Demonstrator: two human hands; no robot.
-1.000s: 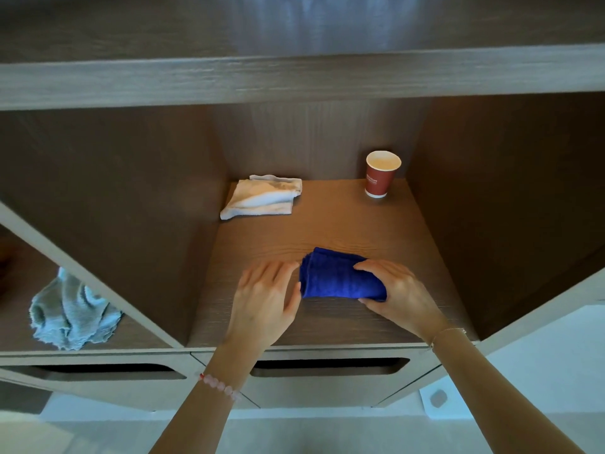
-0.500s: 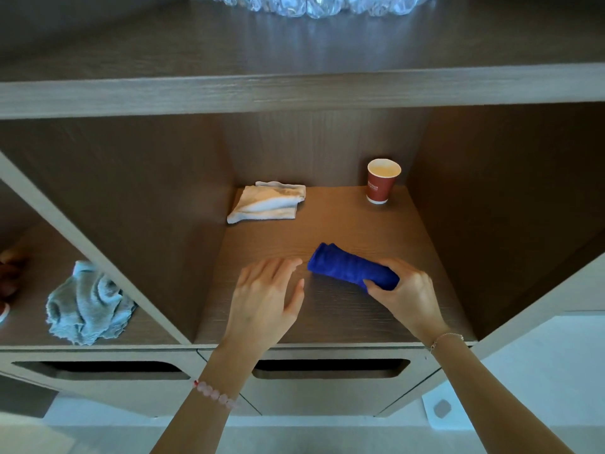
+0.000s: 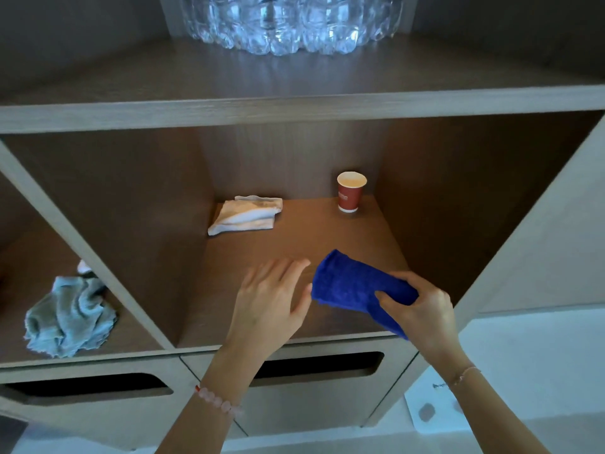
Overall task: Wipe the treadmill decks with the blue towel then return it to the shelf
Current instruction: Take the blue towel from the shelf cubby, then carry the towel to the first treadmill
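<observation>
Clamped in the right hand (image 3: 422, 311), the rolled blue towel (image 3: 348, 283) is being held tilted above the shelf (image 3: 294, 245), probably for wiping, beside the open left hand (image 3: 271, 299).

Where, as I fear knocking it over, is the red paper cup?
In the head view, the red paper cup stands upright at the back right of the middle compartment, right of the white cloth and behind the blue towel the right hand holds.

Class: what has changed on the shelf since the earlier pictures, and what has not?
The right hand has closed round the blue towel and swung it aslant, drawing its near end to the shelf's front edge. The left hand stays open beside it. White cloth, red cup and grey cloth unchanged.
</observation>
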